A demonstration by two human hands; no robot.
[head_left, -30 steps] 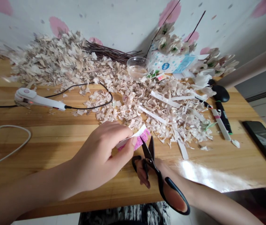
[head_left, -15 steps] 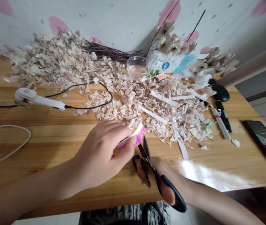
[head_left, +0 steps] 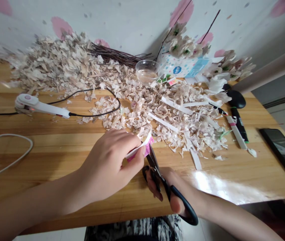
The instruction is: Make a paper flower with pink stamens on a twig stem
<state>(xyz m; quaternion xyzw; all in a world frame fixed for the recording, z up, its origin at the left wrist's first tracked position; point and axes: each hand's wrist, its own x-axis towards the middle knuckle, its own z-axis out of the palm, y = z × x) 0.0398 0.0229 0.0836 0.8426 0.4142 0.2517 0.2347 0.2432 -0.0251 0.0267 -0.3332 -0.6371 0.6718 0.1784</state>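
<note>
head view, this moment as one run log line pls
left hand: pinching pink-and-white piece | right hand: holding scissors | blades: at piece's pink edge

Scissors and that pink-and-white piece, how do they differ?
The scissors are mainly black; the piece is pink and white. The scissors look larger than the visible part of the piece. The right hand holds the scissors; the left hand pinches the piece. Both are handheld.
</note>
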